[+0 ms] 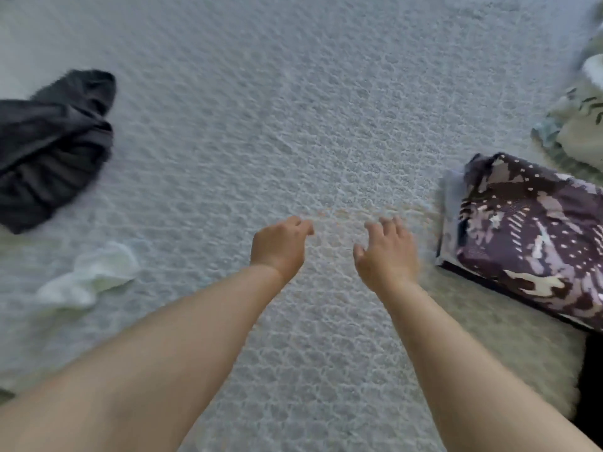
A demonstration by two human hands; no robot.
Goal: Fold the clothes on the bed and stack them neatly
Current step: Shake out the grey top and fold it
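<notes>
Grey textured bedcover [293,109], spread flat, fills the view. Two bare forearms reach forward over it, side by side. Left hand [279,247]: palm down, fingers loosely curled, holding nothing. Right hand [386,252]: palm down, fingers spread and slightly bent, holding nothing; whether either touches the cover cannot be told. Dark grey garment [52,148], crumpled, far left. Small white garment [88,275], crumpled, near left. Folded purple patterned garment [528,236], flat, just right of the right hand. Pale green leaf-print fabric [580,125], upper right edge.
</notes>
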